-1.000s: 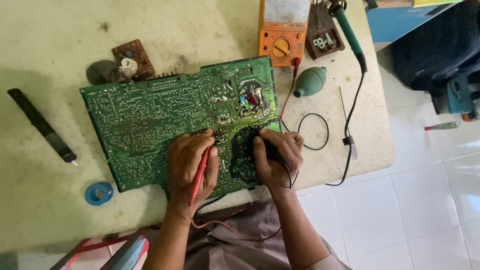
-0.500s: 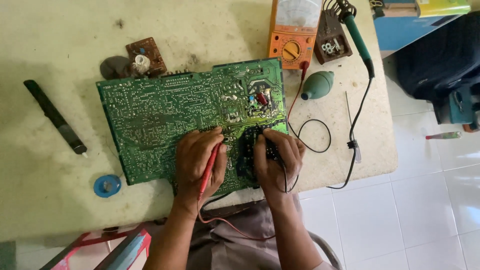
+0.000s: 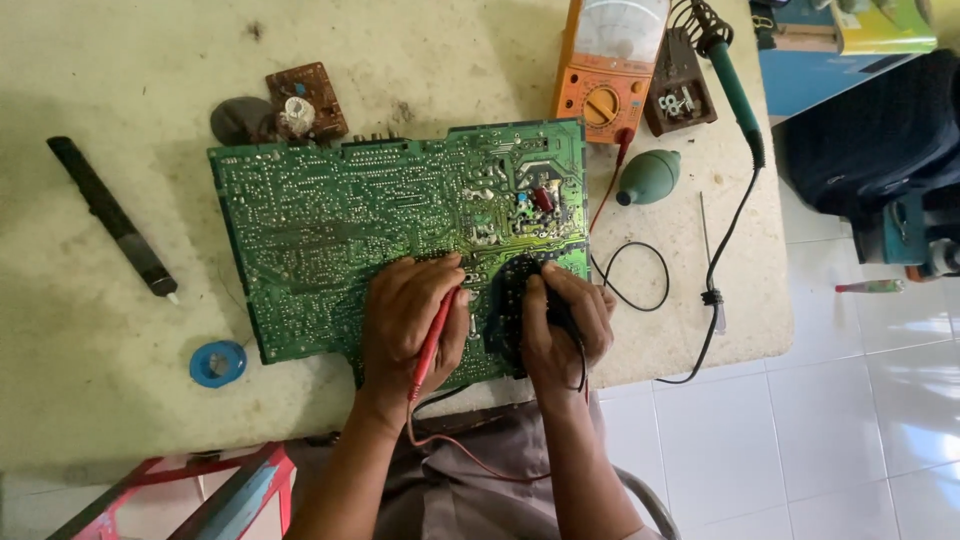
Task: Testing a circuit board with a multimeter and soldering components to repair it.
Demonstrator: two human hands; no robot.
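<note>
Down at six o'clock on the pale, stained desk [image 3: 120, 60], both hands sit on the big green circuit board [image 3: 330, 230], solder side up. Left hand [image 3: 410, 320] has its grip pinching a red probe [image 3: 432, 335], the shaft running between thumb and fingers; its tip is buried under the fingers, so the exact contact point is hard to make out. Right hand [image 3: 565, 325] has its grip closed around a black probe [image 3: 556, 310], mostly hidden by the knuckles, over a dark patch of the board. Red and black leads trail off toward six o'clock across the lap.

Up at twelve o'clock, an orange analogue meter [image 3: 608, 70] is cut off by the frame's top edge. Just beside it, at one o'clock, a soldering iron [image 3: 735, 85] with a green handle rests in a stand, its black cord looping down the desk's right side. A green rubber blower [image 3: 650, 178] lies touching nothing, near the board's corner. At nine o'clock lies a black strip tool [image 3: 110, 215]; at seven, a blue solder spool [image 3: 218, 363]. A small brown board [image 3: 305, 100] sits at eleven. White floor tiles [image 3: 860, 420] fill the right.
</note>
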